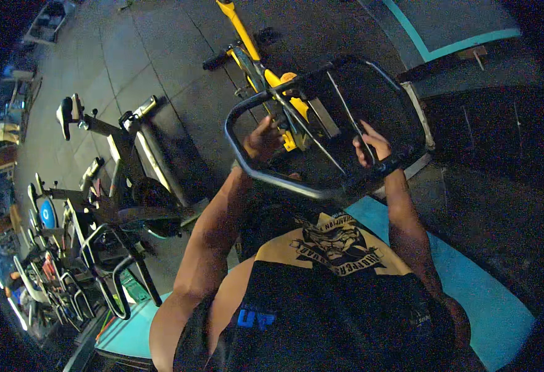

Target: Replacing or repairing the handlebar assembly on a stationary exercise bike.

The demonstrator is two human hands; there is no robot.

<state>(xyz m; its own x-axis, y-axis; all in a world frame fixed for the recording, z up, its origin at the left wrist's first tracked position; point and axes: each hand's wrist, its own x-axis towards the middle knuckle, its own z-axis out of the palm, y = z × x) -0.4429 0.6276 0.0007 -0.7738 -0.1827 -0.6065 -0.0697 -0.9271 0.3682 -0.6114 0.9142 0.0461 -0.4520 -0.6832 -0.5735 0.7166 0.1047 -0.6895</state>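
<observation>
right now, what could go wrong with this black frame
The right hand is close against a thin rod and might get pinched if the black frame shifts. In this view the frame overlaps the yellow machine, so a swing could knock it, though their gap is hard to judge.

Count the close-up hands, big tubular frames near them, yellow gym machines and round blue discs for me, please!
Left hand and right hand: 2
Big black tubular frame: 1
Yellow gym machine: 1
Round blue disc: 1
Total: 5
</observation>
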